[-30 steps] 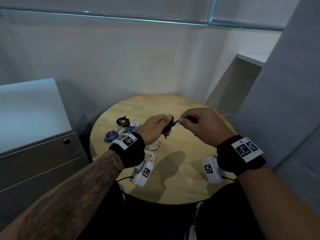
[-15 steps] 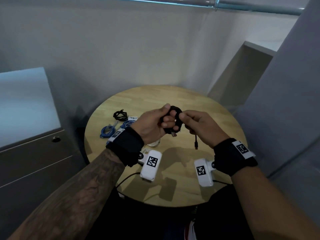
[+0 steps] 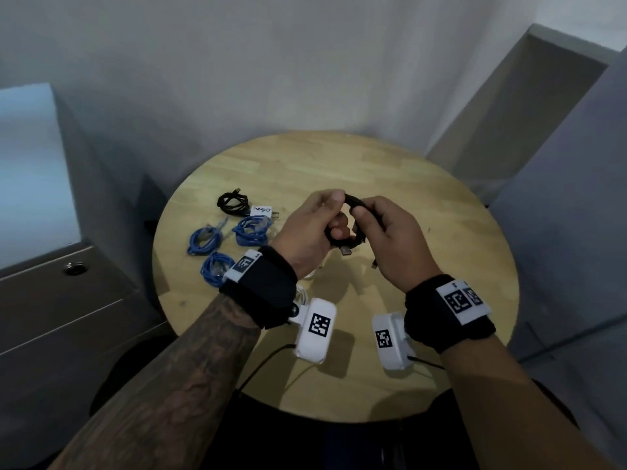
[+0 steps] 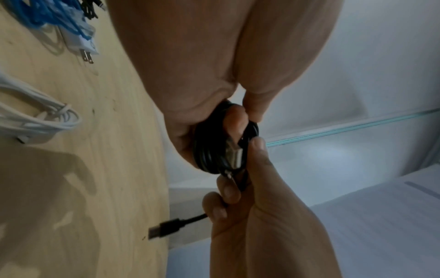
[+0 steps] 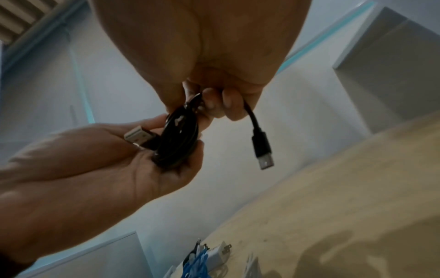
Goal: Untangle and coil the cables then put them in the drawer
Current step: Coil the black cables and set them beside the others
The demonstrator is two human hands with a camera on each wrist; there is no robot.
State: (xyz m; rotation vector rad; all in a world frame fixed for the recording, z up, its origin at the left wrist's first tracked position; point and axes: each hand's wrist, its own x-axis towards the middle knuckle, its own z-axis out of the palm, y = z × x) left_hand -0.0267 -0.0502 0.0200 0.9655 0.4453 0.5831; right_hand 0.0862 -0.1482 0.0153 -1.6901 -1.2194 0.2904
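Above the round wooden table (image 3: 390, 184) both hands work a black USB cable (image 3: 353, 202) wound into a small coil (image 4: 209, 150) (image 5: 178, 139). My left hand (image 3: 315, 228) grips the coil, its silver USB-A plug (image 4: 234, 154) (image 5: 138, 135) sticking out. My right hand (image 3: 386, 232) pinches the cable's free end, and the small black plug (image 5: 262, 150) (image 4: 164, 228) dangles below its fingers. On the table's left lie three blue coiled cables (image 3: 217, 245), a black coiled cable (image 3: 232, 202), a white charger (image 3: 263, 210) and a white cable (image 4: 35, 120).
A grey drawer cabinet (image 3: 68, 300) with a round lock (image 3: 75, 268) stands left of the table, its drawers shut. Grey walls close in behind and a partition (image 3: 559, 232) stands on the right. The table's right half holds nothing.
The loose cable end has become shorter as more of it is wound onto the coil. Both hands have stayed together over the table's middle, and the head view has tilted downward.
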